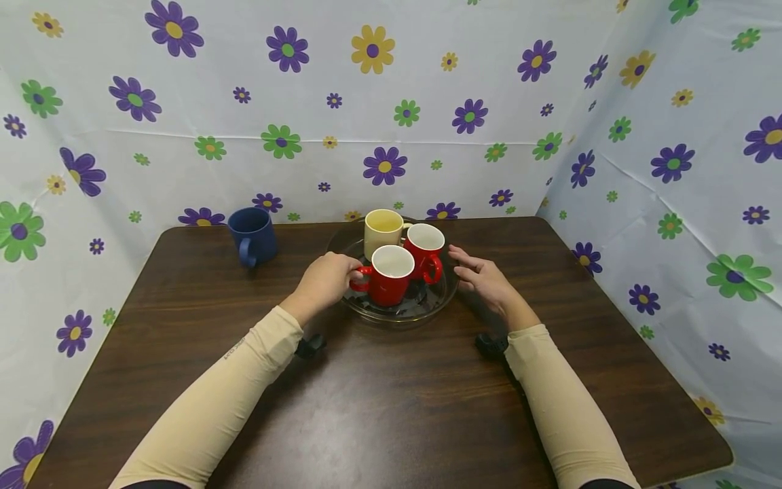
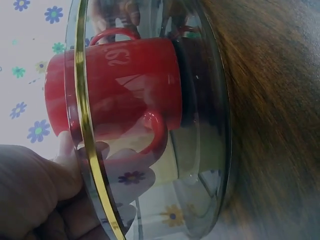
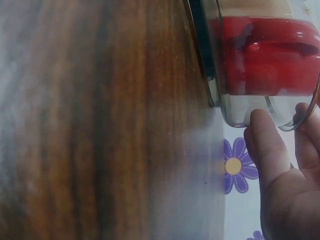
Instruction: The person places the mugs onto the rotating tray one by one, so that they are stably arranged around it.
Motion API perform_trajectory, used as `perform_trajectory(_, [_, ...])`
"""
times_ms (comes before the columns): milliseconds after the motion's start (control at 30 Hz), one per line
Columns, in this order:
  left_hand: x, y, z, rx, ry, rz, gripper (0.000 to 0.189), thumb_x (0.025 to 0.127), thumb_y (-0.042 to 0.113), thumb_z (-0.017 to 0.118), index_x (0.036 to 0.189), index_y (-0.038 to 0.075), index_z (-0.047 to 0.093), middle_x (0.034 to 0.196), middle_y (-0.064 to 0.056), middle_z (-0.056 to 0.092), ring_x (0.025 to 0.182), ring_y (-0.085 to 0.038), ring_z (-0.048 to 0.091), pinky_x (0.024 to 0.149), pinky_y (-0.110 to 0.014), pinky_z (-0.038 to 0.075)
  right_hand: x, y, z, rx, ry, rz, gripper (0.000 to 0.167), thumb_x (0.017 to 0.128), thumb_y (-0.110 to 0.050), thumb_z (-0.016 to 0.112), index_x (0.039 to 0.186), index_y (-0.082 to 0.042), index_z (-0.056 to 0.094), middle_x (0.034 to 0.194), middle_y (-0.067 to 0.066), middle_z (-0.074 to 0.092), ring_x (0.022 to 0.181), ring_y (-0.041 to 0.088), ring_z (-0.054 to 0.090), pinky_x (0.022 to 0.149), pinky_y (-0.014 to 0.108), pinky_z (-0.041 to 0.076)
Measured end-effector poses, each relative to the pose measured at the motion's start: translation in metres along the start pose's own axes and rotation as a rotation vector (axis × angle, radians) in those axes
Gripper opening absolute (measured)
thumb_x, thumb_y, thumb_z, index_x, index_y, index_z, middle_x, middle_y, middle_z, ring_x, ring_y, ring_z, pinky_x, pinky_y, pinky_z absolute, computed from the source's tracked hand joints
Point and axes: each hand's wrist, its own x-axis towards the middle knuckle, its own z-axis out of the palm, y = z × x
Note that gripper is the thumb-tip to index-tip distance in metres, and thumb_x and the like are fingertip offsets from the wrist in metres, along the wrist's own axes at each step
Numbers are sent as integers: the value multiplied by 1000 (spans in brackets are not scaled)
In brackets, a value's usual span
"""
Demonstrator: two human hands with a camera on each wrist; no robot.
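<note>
A clear, gold-rimmed glass dish (image 1: 400, 320) holds two red mugs with white insides and a yellow mug (image 1: 380, 239). My left hand (image 1: 325, 282) pinches the handle of the front red mug (image 1: 389, 288), which stands upright in the dish. Through the glass in the left wrist view, this mug (image 2: 130, 85) shows its handle by my fingers. The other red mug (image 1: 421, 252) stands behind it to the right, its handle facing me. My right hand (image 1: 485, 282) is beside the dish's right side, fingers spread and loosely bent; the right wrist view shows its thumb (image 3: 270, 150) by the glass.
A blue mug (image 1: 259, 239) stands at the back left of the dark wooden table (image 1: 391, 401). Behind the table and along its right side hangs a white cloth (image 1: 342, 122) with printed flowers.
</note>
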Motion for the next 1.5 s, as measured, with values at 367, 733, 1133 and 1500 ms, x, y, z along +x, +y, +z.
perform_trajectory(367, [5, 2, 4, -6, 5, 18, 8, 95, 12, 72, 91, 8, 78, 80, -1, 73, 67, -17, 60, 68, -35, 55, -1, -1, -1, -8, -10, 20, 48, 106, -8, 52, 153, -5, 44, 166, 1, 28, 154, 28, 19, 113, 60, 34])
perform_trajectory(733, [12, 6, 6, 3, 7, 43, 10, 95, 11, 72, 86, 8, 77, 76, -1, 71, 65, -17, 59, 67, -34, 54, 0, 1, -2, -14, -11, 19, 48, 106, -9, 53, 153, -7, 44, 166, 0, 28, 154, 28, 20, 113, 59, 34])
perform_trajectory(1133, [16, 10, 11, 13, -8, 35, 12, 94, 10, 72, 83, 11, 76, 77, -1, 72, 67, -20, 58, 64, -33, 51, 3, 4, -2, 0, -8, 25, 49, 105, -12, 56, 153, -8, 45, 165, -1, 30, 154, 26, 21, 113, 59, 35])
perform_trajectory(1500, [18, 14, 10, 0, -25, 27, 9, 94, 11, 73, 87, 10, 78, 80, -3, 73, 67, -20, 58, 64, -33, 51, 4, 4, -3, -17, -5, 21, 49, 105, -12, 55, 153, -8, 45, 165, -2, 30, 154, 25, 21, 112, 59, 35])
